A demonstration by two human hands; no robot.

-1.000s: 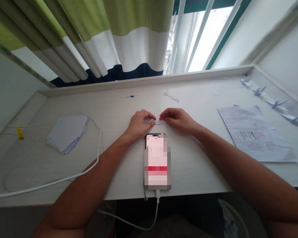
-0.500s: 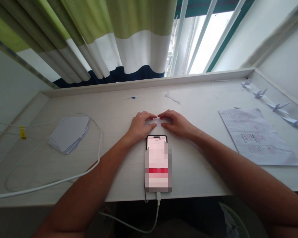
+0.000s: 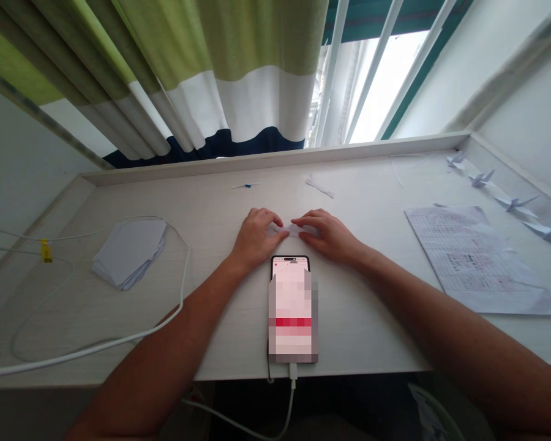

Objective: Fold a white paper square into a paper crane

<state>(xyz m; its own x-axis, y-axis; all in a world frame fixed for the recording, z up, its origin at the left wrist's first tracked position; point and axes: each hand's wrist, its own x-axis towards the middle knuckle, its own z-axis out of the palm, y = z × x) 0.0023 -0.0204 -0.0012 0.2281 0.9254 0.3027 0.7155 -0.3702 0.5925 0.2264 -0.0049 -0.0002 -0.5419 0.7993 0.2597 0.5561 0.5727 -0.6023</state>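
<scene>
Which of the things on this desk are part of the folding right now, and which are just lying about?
In hand: small folded paper, pressed flat by left hand and right hand.

Lying about: paper stack, phone, white cable, printed sheet, paper cranes, paper scrap.

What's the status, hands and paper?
Left hand and right hand both pressing the small folded paper flat on the desk. Phone lies just behind the hands; nothing blocking.

A phone (image 3: 292,309) is laid on the tabletop (image 3: 220,202) before a folded paper (image 3: 292,229), paper stack (image 3: 131,251) left, printed sheet (image 3: 475,257) right
</scene>
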